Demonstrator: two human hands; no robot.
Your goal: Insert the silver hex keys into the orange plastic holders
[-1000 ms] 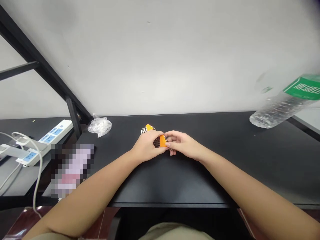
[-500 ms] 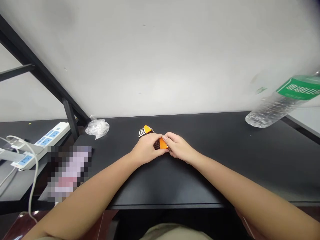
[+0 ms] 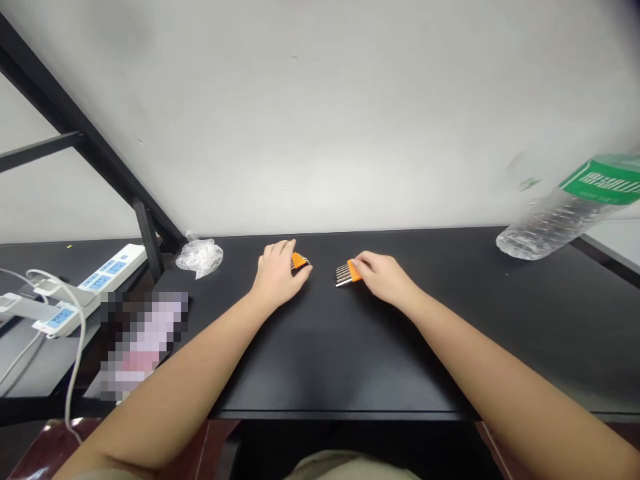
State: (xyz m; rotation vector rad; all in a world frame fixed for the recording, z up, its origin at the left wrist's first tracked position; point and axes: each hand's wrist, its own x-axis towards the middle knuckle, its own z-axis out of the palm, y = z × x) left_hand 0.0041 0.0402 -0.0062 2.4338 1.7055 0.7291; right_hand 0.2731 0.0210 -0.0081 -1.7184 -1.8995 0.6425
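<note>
Two hex key sets in orange holders are on or above the black table (image 3: 330,360). My right hand (image 3: 383,275) is closed on one hex key set (image 3: 353,270), gripping its orange end while the metal keys point left. My left hand (image 3: 277,275) is around the other hex key set (image 3: 299,261), which lies on the table. Its thumb and fingers are apart on either side of this set, and the hand covers much of the keys.
A crumpled clear plastic bag (image 3: 200,257) lies at the table's back left. A plastic bottle with a green label (image 3: 565,210) is at the right. A white power strip (image 3: 107,273) with cables and a pixelated object (image 3: 150,340) are at the left. A wall stands behind.
My hands have moved apart. The left has let go of the set now in my right hand and reached over the other one. The right has moved rightward with its set.
</note>
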